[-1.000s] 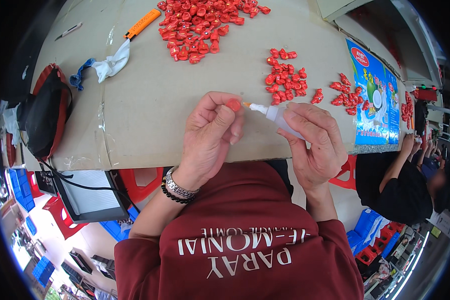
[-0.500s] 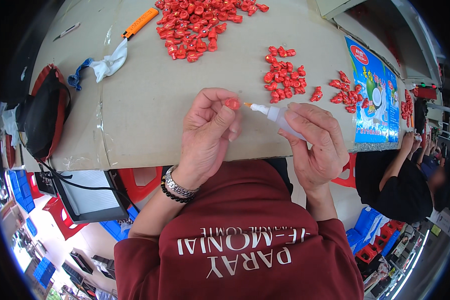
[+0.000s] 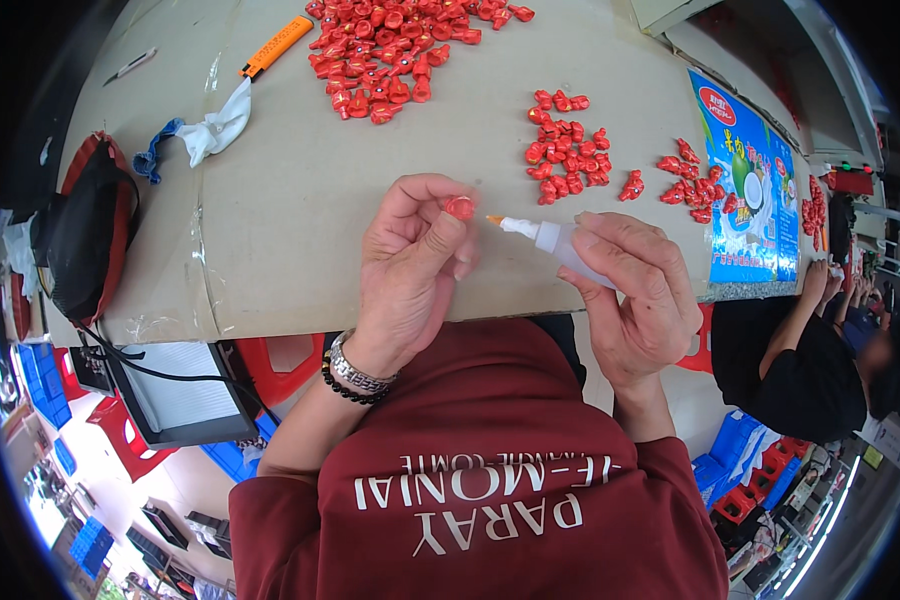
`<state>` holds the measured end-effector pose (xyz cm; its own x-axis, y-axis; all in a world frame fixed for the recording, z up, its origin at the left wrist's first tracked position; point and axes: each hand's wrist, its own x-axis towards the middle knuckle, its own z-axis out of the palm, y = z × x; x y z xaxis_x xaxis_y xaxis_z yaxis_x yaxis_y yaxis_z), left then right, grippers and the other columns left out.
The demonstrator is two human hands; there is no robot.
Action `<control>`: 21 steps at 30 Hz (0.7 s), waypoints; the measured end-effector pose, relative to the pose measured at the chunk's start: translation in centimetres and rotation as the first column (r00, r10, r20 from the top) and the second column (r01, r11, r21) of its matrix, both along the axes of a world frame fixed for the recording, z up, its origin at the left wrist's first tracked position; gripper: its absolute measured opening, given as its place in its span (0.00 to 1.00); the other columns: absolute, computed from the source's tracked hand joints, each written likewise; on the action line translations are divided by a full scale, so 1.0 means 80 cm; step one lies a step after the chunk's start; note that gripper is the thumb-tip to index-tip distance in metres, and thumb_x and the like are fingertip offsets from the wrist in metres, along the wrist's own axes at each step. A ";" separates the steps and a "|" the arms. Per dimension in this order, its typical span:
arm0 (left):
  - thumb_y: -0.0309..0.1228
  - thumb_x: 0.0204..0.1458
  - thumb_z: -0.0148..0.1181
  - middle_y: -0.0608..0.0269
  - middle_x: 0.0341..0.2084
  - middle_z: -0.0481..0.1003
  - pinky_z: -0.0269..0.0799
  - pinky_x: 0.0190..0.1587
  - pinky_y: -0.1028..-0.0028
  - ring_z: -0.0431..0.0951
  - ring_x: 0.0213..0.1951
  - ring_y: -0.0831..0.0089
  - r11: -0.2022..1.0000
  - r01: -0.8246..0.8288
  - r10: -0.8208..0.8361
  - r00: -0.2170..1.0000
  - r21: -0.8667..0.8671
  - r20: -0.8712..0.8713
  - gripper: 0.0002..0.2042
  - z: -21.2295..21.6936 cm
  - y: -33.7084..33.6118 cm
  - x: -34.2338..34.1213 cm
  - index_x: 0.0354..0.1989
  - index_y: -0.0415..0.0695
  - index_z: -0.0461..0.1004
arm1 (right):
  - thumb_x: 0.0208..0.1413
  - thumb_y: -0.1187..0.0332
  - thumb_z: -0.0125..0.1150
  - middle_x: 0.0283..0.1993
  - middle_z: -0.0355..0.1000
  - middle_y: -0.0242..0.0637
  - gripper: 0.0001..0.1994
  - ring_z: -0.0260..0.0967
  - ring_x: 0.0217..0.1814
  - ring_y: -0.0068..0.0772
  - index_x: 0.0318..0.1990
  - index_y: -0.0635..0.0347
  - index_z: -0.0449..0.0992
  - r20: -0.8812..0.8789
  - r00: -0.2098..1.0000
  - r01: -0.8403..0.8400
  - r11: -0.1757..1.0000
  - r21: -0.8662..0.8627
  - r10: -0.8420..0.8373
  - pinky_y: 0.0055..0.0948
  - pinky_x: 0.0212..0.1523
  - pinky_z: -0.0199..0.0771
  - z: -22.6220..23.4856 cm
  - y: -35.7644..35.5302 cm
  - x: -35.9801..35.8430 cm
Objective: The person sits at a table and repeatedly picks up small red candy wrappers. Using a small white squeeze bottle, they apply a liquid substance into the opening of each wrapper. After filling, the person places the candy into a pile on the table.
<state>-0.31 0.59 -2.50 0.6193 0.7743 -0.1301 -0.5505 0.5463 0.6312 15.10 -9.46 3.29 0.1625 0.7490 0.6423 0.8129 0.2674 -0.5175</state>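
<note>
Between the thumb and fingers of my left hand (image 3: 415, 255) is a small red plastic piece (image 3: 460, 207). My right hand (image 3: 638, 290) grips a translucent squeeze bottle (image 3: 572, 248), tilted so that its white neck and orange-brown tip point at the red piece. A short gap separates the tip from the piece. Beyond my hands lie similar red pieces: a large heap (image 3: 385, 60) at the far middle, a smaller cluster (image 3: 568, 150) to its right, and a few more (image 3: 692, 182) beside a blue printed sheet.
The blue sheet (image 3: 745, 180) covers the table's right end. An orange box cutter (image 3: 278, 47), a white cloth (image 3: 218, 125), a pen-like tool (image 3: 132, 64) and a black-and-red bag (image 3: 92, 230) lie on the left. Another person in black (image 3: 795, 370) sits at the right.
My right hand has drawn the bottle slightly to the right, widening the gap between its tip and the red piece. My left hand stays almost in place.
</note>
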 end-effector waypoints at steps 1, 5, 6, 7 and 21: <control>0.27 0.58 0.57 0.70 0.34 0.73 0.61 0.28 0.81 0.66 0.25 0.85 1.000 -0.001 0.001 1.000 -0.001 -0.002 0.09 0.001 0.000 0.000 0.46 0.42 0.69 | 0.38 0.82 0.71 0.40 0.75 0.45 0.16 0.75 0.41 0.41 0.39 0.65 0.78 0.000 1.000 -0.004 1.000 -0.001 0.004 0.32 0.38 0.78 0.000 0.000 0.000; 0.27 0.58 0.57 0.69 0.33 0.73 0.61 0.28 0.81 0.66 0.25 0.85 1.000 -0.001 0.001 1.000 -0.001 -0.002 0.09 0.001 0.000 0.000 0.46 0.41 0.70 | 0.38 0.82 0.71 0.40 0.75 0.45 0.16 0.75 0.41 0.41 0.39 0.65 0.78 -0.004 1.000 -0.016 1.000 -0.009 0.016 0.32 0.38 0.77 0.001 0.000 -0.002; 0.27 0.58 0.57 0.69 0.33 0.73 0.61 0.28 0.80 0.66 0.25 0.85 1.000 0.000 0.000 1.000 -0.002 -0.002 0.09 0.002 0.000 0.000 0.46 0.41 0.70 | 0.39 0.82 0.71 0.40 0.75 0.45 0.16 0.75 0.41 0.40 0.39 0.64 0.78 -0.005 1.000 -0.018 1.000 -0.010 0.018 0.32 0.37 0.77 0.001 0.001 -0.002; 0.27 0.58 0.57 0.69 0.33 0.73 0.61 0.28 0.80 0.66 0.25 0.85 1.000 0.000 0.000 1.000 -0.003 -0.002 0.09 0.002 0.000 0.001 0.46 0.41 0.70 | 0.39 0.82 0.71 0.40 0.75 0.45 0.16 0.75 0.41 0.40 0.39 0.64 0.78 -0.004 1.000 -0.018 1.000 -0.011 0.018 0.32 0.38 0.77 0.002 0.001 -0.003; 0.27 0.58 0.57 0.69 0.31 0.73 0.60 0.27 0.80 0.65 0.24 0.85 1.000 -0.009 0.009 1.000 0.007 -0.004 0.08 0.003 0.000 0.001 0.45 0.40 0.70 | 0.39 0.81 0.71 0.40 0.75 0.45 0.16 0.75 0.40 0.40 0.39 0.64 0.78 0.026 1.000 -0.009 1.000 0.003 0.009 0.32 0.37 0.77 0.005 0.000 -0.001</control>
<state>-0.20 0.58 -2.24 0.6121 0.7804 -0.1276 -0.5524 0.5374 0.6372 14.98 -9.43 3.68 0.1390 0.7482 0.6488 0.8237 0.2764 -0.4951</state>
